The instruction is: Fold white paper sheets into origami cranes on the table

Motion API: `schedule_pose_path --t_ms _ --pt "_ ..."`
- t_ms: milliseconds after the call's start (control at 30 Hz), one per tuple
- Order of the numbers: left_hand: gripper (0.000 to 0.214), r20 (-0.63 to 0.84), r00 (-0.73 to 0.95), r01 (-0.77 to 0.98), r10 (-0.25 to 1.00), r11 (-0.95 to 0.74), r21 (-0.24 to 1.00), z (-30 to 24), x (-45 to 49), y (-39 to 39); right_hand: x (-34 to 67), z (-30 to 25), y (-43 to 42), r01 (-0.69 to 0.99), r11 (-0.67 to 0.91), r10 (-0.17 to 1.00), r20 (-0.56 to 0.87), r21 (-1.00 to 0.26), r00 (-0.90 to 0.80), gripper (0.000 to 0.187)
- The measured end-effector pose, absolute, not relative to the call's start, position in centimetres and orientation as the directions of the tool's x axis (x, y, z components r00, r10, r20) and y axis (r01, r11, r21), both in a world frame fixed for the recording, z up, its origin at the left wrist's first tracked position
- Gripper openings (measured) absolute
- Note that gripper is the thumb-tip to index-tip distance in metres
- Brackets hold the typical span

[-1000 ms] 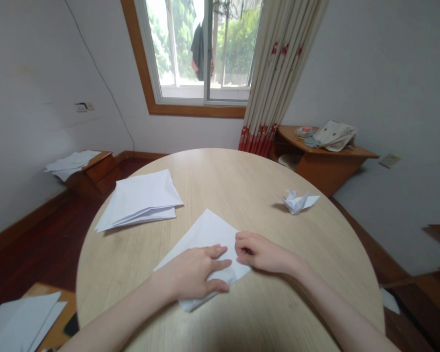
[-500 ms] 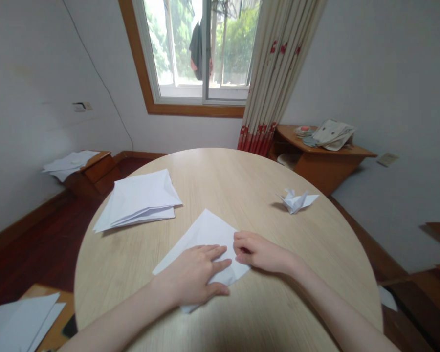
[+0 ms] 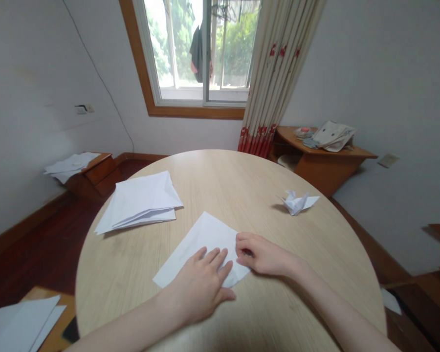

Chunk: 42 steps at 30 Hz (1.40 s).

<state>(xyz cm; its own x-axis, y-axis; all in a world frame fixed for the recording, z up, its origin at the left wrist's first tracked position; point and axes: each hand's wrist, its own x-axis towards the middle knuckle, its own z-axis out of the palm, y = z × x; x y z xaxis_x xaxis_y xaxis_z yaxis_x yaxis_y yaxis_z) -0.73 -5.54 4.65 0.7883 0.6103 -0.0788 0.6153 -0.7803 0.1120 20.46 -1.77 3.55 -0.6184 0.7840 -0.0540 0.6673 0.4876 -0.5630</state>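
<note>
Pale wood grain covers the round table (image 3: 242,190) that fills the head view, with a white-walled room behind it. Near the table's front edge lies a folded white sheet (image 3: 205,237), flat on the wood and turned so one corner points away from us. Our left hand (image 3: 201,286) rests palm down on the sheet's near part, fingers stretched out and close together, gripping nothing. Our right hand (image 3: 264,254) sits just beside it at the sheet's right corner, fingers curled under; we cannot tell whether they pinch the paper or only press on it. To the left, well apart from the hands, lies a loose stack of paper (image 3: 143,198). To the right, farther back, stands a small folded paper figure (image 3: 297,201). Beyond the table we see a wood-framed window (image 3: 201,49) and a striped curtain (image 3: 275,73) with red flowers. A wooden side table (image 3: 330,164) on the right bears a cloth bag (image 3: 332,134). A low cabinet (image 3: 97,171) on the left carries more sheets.
</note>
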Motion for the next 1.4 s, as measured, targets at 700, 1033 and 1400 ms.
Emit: schedule_pose_path --t_ms 700,1033,1400 --pt "0.060 -0.155 0.708 0.703 0.689 -0.709 0.055 5.6 -0.8 -4.8 19.3 3.6 -2.7 0.666 0.730 0.681 0.090 -0.150 -0.727 0.032" --pt "0.066 -0.203 0.700 0.714 0.684 -0.673 0.194 6.3 -0.7 -4.9 18.3 3.7 -3.4 0.655 0.746 0.660 0.003 -0.115 -0.751 0.024" --pt "0.067 -0.219 0.689 0.724 0.691 -0.647 0.238 6.4 -0.7 -4.9 19.5 3.8 -2.6 0.720 0.671 0.732 0.005 -0.175 -0.681 0.024"
